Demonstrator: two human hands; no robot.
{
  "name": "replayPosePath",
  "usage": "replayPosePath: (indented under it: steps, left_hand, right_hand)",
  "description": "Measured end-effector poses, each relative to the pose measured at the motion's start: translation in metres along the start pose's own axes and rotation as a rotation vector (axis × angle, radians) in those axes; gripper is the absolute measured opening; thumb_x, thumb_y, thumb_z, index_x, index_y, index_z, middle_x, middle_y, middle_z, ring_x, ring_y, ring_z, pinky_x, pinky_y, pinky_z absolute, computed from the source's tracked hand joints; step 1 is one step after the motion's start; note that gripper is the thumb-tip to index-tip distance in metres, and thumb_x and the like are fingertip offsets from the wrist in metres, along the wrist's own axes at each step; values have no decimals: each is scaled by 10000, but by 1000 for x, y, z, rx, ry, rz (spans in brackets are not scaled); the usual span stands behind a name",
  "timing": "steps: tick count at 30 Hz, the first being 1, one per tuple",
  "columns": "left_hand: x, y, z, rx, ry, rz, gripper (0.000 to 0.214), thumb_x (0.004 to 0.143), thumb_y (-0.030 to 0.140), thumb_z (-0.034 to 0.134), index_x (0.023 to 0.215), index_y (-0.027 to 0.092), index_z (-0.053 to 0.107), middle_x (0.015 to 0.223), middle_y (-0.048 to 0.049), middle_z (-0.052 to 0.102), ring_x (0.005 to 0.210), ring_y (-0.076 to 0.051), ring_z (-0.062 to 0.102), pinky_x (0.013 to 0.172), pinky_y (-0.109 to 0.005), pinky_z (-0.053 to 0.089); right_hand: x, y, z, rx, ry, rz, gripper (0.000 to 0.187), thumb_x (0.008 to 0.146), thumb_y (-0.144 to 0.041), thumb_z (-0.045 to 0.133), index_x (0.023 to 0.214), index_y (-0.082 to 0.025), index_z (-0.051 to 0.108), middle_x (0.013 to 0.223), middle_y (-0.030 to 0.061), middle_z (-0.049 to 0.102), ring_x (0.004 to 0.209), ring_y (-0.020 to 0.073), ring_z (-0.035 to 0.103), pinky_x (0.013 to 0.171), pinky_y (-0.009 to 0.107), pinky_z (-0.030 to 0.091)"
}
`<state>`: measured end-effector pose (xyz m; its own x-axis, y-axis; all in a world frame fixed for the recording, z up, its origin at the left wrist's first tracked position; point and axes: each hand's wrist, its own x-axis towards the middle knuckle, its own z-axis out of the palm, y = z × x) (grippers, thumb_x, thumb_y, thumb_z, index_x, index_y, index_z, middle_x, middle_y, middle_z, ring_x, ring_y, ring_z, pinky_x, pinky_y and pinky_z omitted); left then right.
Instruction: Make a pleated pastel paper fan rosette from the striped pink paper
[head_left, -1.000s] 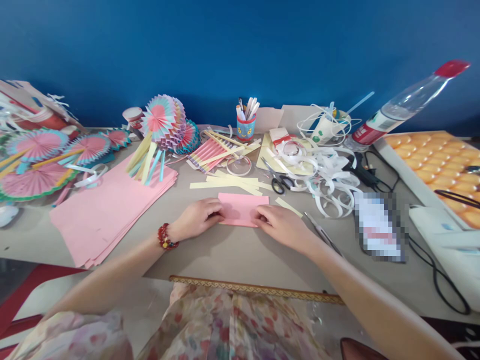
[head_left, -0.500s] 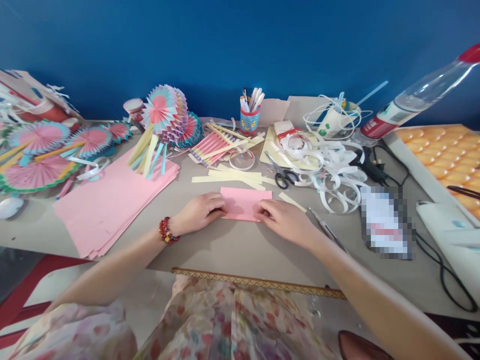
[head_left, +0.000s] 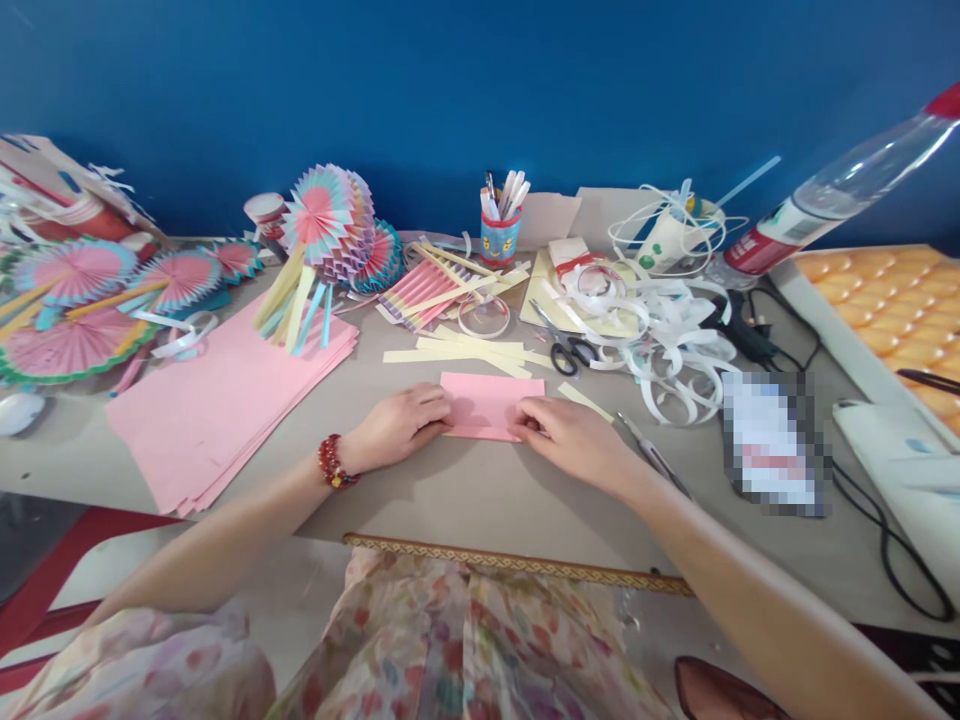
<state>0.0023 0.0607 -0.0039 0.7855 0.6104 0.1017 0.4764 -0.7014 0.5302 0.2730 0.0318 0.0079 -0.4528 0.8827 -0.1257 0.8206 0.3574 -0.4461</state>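
A small pink paper sheet (head_left: 491, 400) lies flat on the grey table (head_left: 465, 490) in front of me. My left hand (head_left: 397, 425) pinches its near left edge, fingers curled onto the paper. My right hand (head_left: 570, 438) pinches the near right edge in the same way. A red bead bracelet (head_left: 330, 462) circles my left wrist.
A stack of pink sheets (head_left: 225, 400) lies at left, with folded paper fans (head_left: 75, 300) beyond and a paper lantern (head_left: 330, 230). Yellow strips (head_left: 457, 352), scissors (head_left: 559, 345), white curled strips (head_left: 660, 340), a pen cup (head_left: 499, 235), a bottle (head_left: 840, 200) and cables (head_left: 885, 540) fill the rest.
Both hands stay on the pink sheet's near edge. Only the view has shifted slightly; the paper and hands hold much the same pose.
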Motion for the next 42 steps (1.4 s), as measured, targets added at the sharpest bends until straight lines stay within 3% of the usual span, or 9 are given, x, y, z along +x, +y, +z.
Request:
replayPosePath:
  steps: [6,14,42]
  left_hand:
    - [-1,0,3,63,1,17,248,1006,251,367,873,188,567,946,-63,589,931,-192,533,840,-305,436]
    - [-2,-1,2,36,-10,6,257,1006,245,359,898,189,585,940,-63,594,938,-194,535,851,-316,442]
    - [0,-2,2,33,-12,21,246,1006,245,370,881,188,574,923,-61,583,921,-197,531,846,-312,432]
  right_hand:
    - [1,2,1,34,-2,-7,55,915,-243,562,924,-217,610,908,26,711,797,190,633,675,277,401]
    - [-4,12,-16,154,-40,-117,112,908,-207,530,848,-217,624,858,15,685,772,168,605,677,255,391]
    - [-3,14,-17,142,-62,-100,81,892,-206,542,856,-218,613,851,12,660,784,168,584,687,257,389]
